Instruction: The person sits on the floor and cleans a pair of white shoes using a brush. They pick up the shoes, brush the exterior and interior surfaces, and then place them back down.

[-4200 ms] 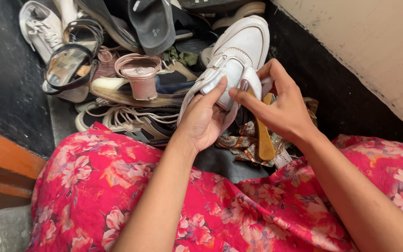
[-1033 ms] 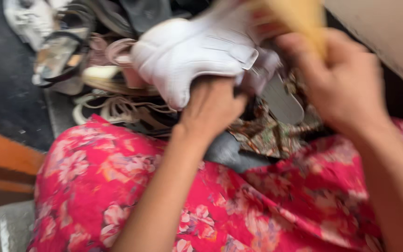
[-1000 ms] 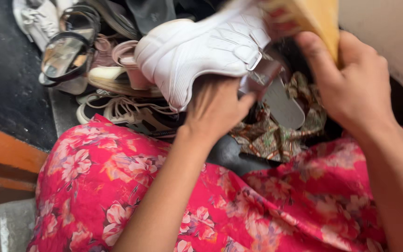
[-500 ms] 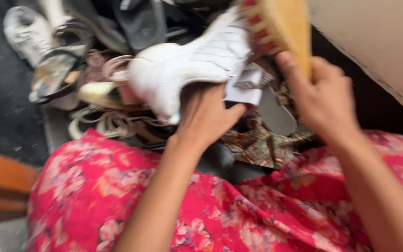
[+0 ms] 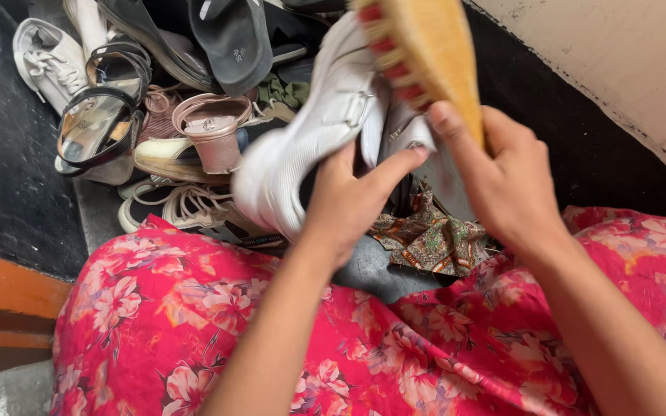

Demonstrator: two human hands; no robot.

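Observation:
My left hand (image 5: 352, 202) grips a white sneaker (image 5: 302, 146) from underneath, thumb up by its tongue, holding it tilted with the toe pointing down-left. My right hand (image 5: 506, 181) holds a yellow wooden brush (image 5: 425, 54) with red and pale bristles, its bristle side against the upper part of the sneaker. Both hands are raised above my lap, which is covered by a pink floral dress (image 5: 217, 323).
A heap of shoes lies on the dark floor: a white laced sneaker (image 5: 44, 58), a black strappy sandal (image 5: 102, 123), a pink block-heel sandal (image 5: 210, 135), dark slippers (image 5: 233, 38). A patterned cloth (image 5: 433, 243) lies below my hands. A cream wall (image 5: 618, 69) rises at right.
Earlier my right hand held the sneaker's tongue with the brush hanging down; now the sneaker is turned on its side, toe down-left, and the brush is raised against it.

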